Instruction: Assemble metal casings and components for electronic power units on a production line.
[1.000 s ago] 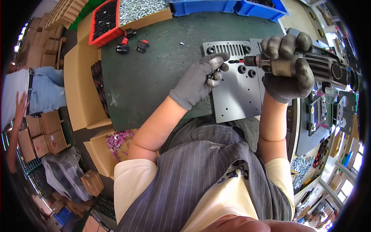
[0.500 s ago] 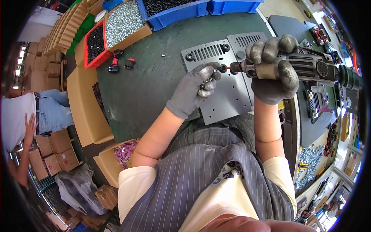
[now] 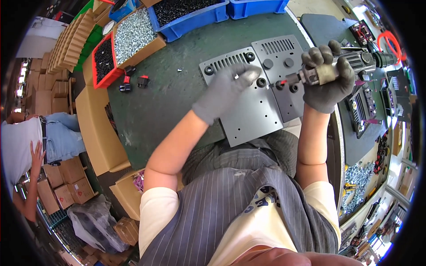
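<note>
My right hand (image 3: 329, 80), in a grey glove, grips a dark power screwdriver (image 3: 355, 62) lying sideways, its chuck and red bit pointing left. The bit's tip is over the right-hand grey metal plate (image 3: 290, 95), beside round black feet (image 3: 293, 88). My gloved left hand (image 3: 228, 86) is above the left-hand slotted metal plate (image 3: 255, 115), smeared by motion; whether its fingers hold anything is unclear. Just right of its fingertips, a black foot (image 3: 261, 82) sits on that plate. More black feet are at the plate's upper corners.
Blue bins (image 3: 191, 20), a box of silvery screws (image 3: 135, 35) and a red bin of black parts (image 3: 105, 62) line the far side. Small black-and-red parts (image 3: 142, 81) and a loose screw (image 3: 179, 70) lie on the green table. Another person (image 3: 26, 133) stands at left.
The screwdriver's bit has come away from the foot on the left plate; my right hand has moved right with it. My left hand has lifted off that foot and shifted slightly left.
</note>
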Action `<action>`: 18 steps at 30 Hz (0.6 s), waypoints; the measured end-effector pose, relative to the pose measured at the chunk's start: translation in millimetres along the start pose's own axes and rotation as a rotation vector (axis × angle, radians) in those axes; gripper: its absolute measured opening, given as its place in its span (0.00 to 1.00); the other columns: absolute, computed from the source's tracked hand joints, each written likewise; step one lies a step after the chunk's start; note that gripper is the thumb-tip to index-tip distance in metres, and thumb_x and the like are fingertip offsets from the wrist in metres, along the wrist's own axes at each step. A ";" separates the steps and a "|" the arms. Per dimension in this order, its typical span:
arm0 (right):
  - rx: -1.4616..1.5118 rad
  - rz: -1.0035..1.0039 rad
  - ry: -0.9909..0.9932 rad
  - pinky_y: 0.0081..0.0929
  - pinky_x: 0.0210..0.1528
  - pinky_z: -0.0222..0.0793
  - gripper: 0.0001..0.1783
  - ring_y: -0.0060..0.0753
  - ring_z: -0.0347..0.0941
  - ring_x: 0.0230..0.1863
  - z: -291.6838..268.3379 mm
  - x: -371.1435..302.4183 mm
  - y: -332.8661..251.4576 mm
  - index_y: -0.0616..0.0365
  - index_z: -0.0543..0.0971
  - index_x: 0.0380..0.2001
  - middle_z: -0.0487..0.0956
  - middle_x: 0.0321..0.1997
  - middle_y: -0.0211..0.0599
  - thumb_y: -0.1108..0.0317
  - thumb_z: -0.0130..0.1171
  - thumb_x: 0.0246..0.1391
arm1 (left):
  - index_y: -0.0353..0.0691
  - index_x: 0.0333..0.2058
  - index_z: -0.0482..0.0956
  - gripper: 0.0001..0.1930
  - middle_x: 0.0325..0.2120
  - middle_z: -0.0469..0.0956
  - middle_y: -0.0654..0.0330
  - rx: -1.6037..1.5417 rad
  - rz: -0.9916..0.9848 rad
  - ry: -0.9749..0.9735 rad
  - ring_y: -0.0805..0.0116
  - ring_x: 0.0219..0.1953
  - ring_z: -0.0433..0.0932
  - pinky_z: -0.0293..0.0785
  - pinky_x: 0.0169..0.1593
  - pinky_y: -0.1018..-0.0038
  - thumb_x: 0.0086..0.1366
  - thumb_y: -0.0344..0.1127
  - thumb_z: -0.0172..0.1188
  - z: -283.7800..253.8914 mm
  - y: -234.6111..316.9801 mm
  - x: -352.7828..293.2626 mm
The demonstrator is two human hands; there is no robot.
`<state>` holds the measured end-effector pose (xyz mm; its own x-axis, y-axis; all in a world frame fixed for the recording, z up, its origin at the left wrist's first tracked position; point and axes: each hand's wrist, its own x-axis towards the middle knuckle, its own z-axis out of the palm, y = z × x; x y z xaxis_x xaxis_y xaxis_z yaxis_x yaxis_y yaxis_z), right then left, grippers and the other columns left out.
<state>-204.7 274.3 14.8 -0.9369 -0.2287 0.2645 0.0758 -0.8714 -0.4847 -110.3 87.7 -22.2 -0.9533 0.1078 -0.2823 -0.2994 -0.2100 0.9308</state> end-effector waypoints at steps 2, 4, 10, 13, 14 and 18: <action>-0.064 -0.065 -0.007 0.27 0.38 0.57 0.20 0.30 0.58 0.32 -11.7 10.3 -6.4 0.62 0.68 0.42 0.62 0.26 0.31 0.63 0.54 0.46 | 0.42 0.40 0.79 0.16 0.23 0.76 0.61 0.796 0.416 0.278 0.71 0.25 0.74 0.69 0.27 0.74 0.58 0.45 0.55 -7.5 4.7 27.9; 0.013 -0.013 -0.136 0.36 0.40 0.63 0.19 0.37 0.67 0.32 -34.8 22.4 -13.8 0.59 0.70 0.42 0.72 0.28 0.37 0.62 0.52 0.46 | 0.46 0.37 0.81 0.14 0.31 0.79 0.58 1.020 0.435 0.302 0.61 0.33 0.78 0.72 0.36 0.67 0.54 0.45 0.57 -1.3 12.6 47.8; -0.147 -0.080 -0.121 0.36 0.41 0.64 0.20 0.39 0.69 0.33 -37.9 33.2 -11.2 0.60 0.67 0.44 0.74 0.29 0.40 0.67 0.51 0.46 | 0.51 0.35 0.82 0.15 0.32 0.79 0.58 1.264 0.271 0.283 0.59 0.36 0.77 0.72 0.39 0.65 0.53 0.50 0.59 4.8 17.3 92.0; -0.171 -0.090 -0.117 0.37 0.41 0.65 0.20 0.40 0.70 0.33 -39.5 41.4 -7.8 0.62 0.66 0.44 0.74 0.28 0.41 0.68 0.51 0.47 | 0.51 0.38 0.81 0.17 0.34 0.79 0.58 1.281 0.255 0.291 0.58 0.38 0.77 0.72 0.40 0.65 0.53 0.52 0.60 -8.5 15.2 103.7; -0.194 -0.092 -0.105 0.38 0.42 0.66 0.20 0.41 0.70 0.33 -39.9 43.9 -6.7 0.63 0.65 0.45 0.74 0.28 0.41 0.69 0.51 0.46 | 0.51 0.39 0.81 0.18 0.34 0.79 0.58 1.276 0.260 0.307 0.58 0.39 0.77 0.72 0.40 0.65 0.53 0.52 0.60 -9.8 15.9 103.9; -0.358 -0.113 -0.135 0.37 0.42 0.64 0.20 0.40 0.69 0.35 -46.2 58.5 -1.2 0.60 0.67 0.45 0.73 0.30 0.39 0.67 0.52 0.48 | 0.47 0.40 0.80 0.19 0.36 0.79 0.58 1.351 0.303 0.255 0.62 0.38 0.78 0.73 0.40 0.68 0.52 0.50 0.61 -6.9 19.0 96.7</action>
<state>-275.5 282.0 -7.7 -0.8775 -0.2156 0.4283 -0.1714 -0.6931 -0.7002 -208.4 87.5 -33.5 -0.9974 0.0198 0.0687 0.0471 0.9048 0.4232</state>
